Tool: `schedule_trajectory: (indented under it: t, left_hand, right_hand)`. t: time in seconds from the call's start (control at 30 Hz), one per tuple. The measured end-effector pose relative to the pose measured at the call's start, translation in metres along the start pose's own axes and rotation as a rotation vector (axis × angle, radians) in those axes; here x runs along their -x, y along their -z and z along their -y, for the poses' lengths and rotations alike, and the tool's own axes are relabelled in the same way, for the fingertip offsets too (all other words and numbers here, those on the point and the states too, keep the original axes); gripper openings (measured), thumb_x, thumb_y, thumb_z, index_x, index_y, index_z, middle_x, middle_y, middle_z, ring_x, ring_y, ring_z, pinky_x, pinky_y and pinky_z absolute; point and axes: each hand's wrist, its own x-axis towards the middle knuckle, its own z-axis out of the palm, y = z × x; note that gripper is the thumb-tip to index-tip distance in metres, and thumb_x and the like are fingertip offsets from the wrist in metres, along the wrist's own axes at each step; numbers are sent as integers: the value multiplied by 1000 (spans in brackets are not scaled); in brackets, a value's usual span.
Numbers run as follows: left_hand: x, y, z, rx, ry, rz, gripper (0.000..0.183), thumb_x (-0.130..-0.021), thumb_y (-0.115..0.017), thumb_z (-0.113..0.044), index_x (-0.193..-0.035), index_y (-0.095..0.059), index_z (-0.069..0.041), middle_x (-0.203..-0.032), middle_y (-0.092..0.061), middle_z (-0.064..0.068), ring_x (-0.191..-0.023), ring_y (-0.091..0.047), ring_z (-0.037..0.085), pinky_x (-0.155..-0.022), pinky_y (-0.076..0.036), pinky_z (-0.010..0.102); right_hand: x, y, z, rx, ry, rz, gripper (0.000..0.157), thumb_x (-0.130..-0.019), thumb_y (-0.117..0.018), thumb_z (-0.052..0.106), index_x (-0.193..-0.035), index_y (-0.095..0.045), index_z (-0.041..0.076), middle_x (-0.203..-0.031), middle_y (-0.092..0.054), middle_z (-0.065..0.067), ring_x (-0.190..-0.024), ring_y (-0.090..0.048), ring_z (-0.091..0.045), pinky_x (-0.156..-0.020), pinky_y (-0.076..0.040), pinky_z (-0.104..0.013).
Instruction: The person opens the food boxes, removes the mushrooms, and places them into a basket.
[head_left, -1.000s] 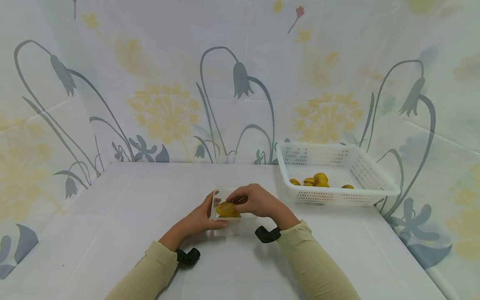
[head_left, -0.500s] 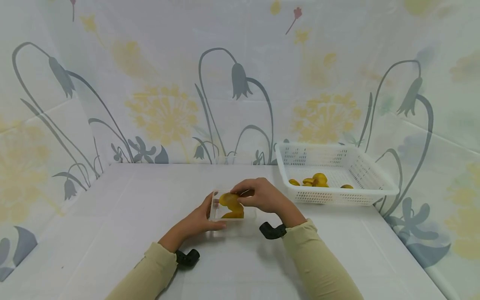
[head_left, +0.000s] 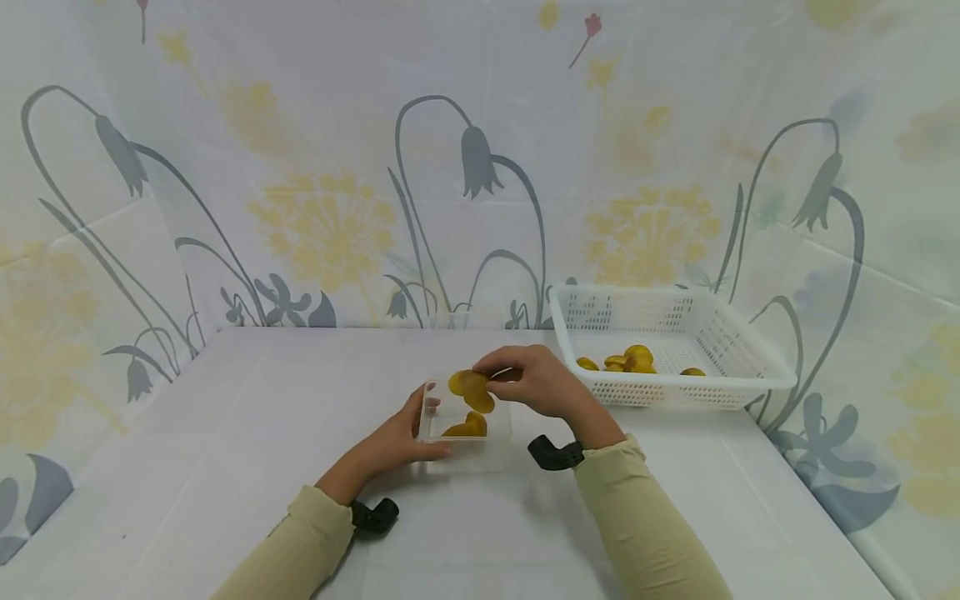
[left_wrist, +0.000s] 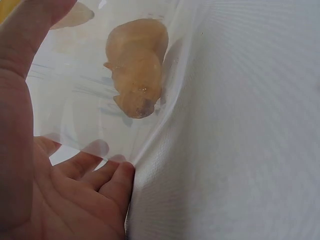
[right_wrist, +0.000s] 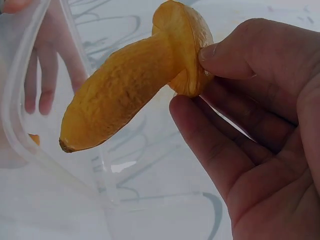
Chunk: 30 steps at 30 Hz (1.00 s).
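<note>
My right hand (head_left: 536, 383) pinches a yellow mushroom (head_left: 472, 389) by its cap between thumb and fingers. In the right wrist view the mushroom's thick stem (right_wrist: 110, 95) points down and left toward a clear plastic box's rim (right_wrist: 17, 125). My left hand (head_left: 401, 435) grips that clear box (head_left: 442, 408) from its left side, thumb low and fingers behind. Inside the box, at its near bottom, lie yellow mushrooms (head_left: 468, 427); the left wrist view shows one mushroom (left_wrist: 137, 70) blurred through the plastic wall.
A white perforated basket (head_left: 690, 385) stands at the back right, with several yellow mushrooms (head_left: 637, 359) in it. A faint clear container (head_left: 452, 319) is at the table's far edge. A flower-patterned sheet (head_left: 337, 225) hangs behind the white table (head_left: 247, 433).
My right hand has drawn up and to the right with the mushroom, lifting it from low in the box toward the upper right rim. The left hand and box have stayed nearly still.
</note>
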Motion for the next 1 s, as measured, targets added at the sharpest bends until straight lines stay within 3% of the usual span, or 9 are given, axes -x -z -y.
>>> schedule_trajectory:
  t: [0.73,1.0]
  left_hand:
    - [0,0,0,11,-15,6,112,-78,-80,-39,-157,-3,-20,-158,-32,6,-147,-27,31,-116,-27,54]
    - [0,0,1,13,-15,6,113,-78,-81,-39,-157,-2,-20,-158,-31,6,-147,-26,31,-116,-27,54]
  right_hand:
    - [15,33,1,-91,-85,-130,27,-89,-70,16,-116,-70,13,-120,-68,-9,-104,-70,-23,-86,-57,-32]
    - [22,47,-1,-61,-121,-181,30,-89,-70,17,-119,-68,13,-120,-67,-8,-108,-68,-25,-90,-56,-36]
